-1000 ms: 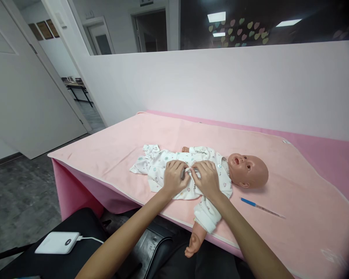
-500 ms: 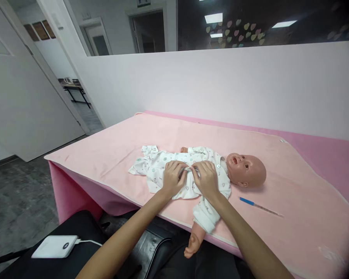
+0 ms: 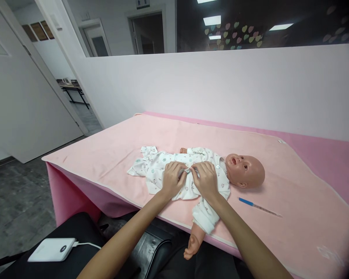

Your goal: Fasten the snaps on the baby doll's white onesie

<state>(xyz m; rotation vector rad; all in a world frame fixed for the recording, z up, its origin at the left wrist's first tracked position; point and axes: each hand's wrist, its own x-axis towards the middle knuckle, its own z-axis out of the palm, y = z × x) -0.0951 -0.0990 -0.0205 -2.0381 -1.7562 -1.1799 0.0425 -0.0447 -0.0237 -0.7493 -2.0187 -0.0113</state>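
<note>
**Both hands at the front of the doll's sleepsuit**

A baby doll (image 3: 244, 170) lies on its back on a pink towel (image 3: 133, 143), which covers a pink table (image 3: 322, 145). The head points right, the legs left. The doll lies near the towel's near edge, about midway along the table.

The doll wears a white printed sleepsuit (image 3: 157, 166). The legs of the suit lie flat and loose to the left. One sleeve hangs over the near edge of the table, with the doll's bare hand (image 3: 191, 248) showing below it.

The left hand (image 3: 172, 179) rests on the belly part of the suit, fingers curled, fingertips pressed into the cloth at the front opening. The right hand (image 3: 206, 179) lies just beside it on the chest part, fingers bent likewise. The fingertips of both hands meet at the middle seam, pinching the two edges of cloth together. A small snap (image 3: 187, 171) shows between them. Another snap (image 3: 218, 167) shows near the collar, right of the right hand.

A thin stick with a blue end (image 3: 258, 207), like a thermometer, lies on the towel right of the doll, near its head and apart from it.

Near left, on a dark surface, a white power bank (image 3: 50, 250) with a white cable (image 3: 87, 244) plugged in.
</note>
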